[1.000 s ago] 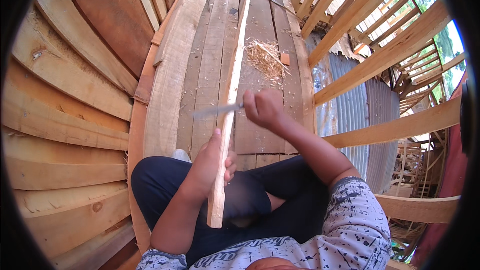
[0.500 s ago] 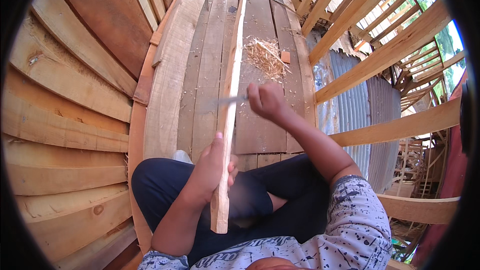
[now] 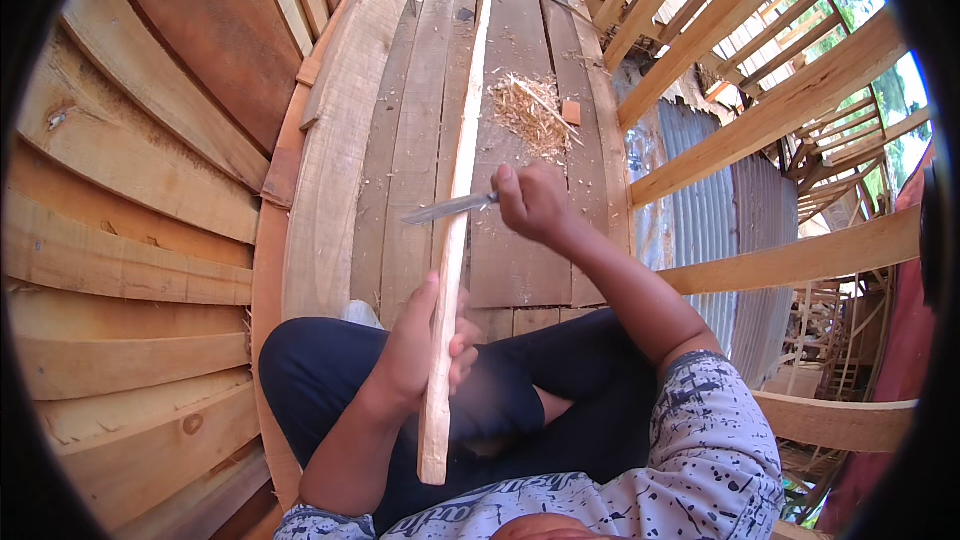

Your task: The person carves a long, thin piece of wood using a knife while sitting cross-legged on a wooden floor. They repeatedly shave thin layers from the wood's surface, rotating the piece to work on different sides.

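Observation:
A long, pale wooden stick (image 3: 466, 145) runs from above my lap out to the far end of the plank floor. My left hand (image 3: 425, 345) is wrapped round its lower part, with the squared near end (image 3: 433, 450) sticking out below the fist. In my right hand (image 3: 535, 202) is a knife, its handle hidden in the closed fingers. The knife's blade (image 3: 440, 210) points left and lies across the stick, a little beyond my left hand. Whether the edge touches the wood I cannot tell.
Wood shavings (image 3: 530, 115) lie heaped on the plank floor (image 3: 410, 180), beside a small orange-brown block (image 3: 571, 112). A board wall (image 3: 130, 190) rises at the left. Wooden rails (image 3: 790, 255) line the right side, with corrugated metal sheets (image 3: 700, 200) beyond them.
The blurred blade now shows sharply and tilts more, its tip slightly lower and farther left. The stick has shifted a little toward me and turned in my left hand. The right hand has barely moved.

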Available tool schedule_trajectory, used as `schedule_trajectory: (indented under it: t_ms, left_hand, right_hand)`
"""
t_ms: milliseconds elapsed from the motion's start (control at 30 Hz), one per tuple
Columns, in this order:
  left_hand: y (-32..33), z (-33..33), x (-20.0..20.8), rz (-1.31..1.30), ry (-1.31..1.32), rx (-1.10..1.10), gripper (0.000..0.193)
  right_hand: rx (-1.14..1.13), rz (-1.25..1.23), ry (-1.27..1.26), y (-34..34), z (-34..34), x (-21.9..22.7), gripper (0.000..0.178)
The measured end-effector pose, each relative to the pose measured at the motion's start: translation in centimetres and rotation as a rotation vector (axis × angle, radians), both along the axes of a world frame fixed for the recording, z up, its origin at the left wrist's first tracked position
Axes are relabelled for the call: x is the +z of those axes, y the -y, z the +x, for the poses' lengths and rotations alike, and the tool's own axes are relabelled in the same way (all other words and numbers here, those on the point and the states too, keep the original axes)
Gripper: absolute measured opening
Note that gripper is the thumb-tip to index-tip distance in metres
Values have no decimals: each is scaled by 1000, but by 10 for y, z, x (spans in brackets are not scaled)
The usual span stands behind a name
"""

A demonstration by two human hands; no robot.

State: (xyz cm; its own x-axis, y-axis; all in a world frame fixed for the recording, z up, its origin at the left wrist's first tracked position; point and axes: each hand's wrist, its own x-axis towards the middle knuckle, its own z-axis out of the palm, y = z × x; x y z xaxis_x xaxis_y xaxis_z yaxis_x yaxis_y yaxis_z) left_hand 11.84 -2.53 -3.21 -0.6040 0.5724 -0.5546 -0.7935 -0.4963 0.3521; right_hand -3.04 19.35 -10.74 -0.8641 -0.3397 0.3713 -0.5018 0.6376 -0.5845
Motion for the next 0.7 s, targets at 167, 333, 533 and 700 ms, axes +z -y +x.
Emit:
schedule_trajectory:
  t_ms: [167,333,533,700]
  left_hand:
    - [9,-11,1,142,-68,-42,48]
    - [15,-9,5,177,-62,-77,54]
    - [17,-12,7,307,-52,-135,58]
    - [8,-17,-4,393,45,-199,55]
  right_hand:
    - [-72,-42,139,2,5,-5,54]
    - [-140,6,92,9,13,30,57]
    - [-252,48,108,11,31,60,59]
    - [-259,126,64,2,39,56,59]
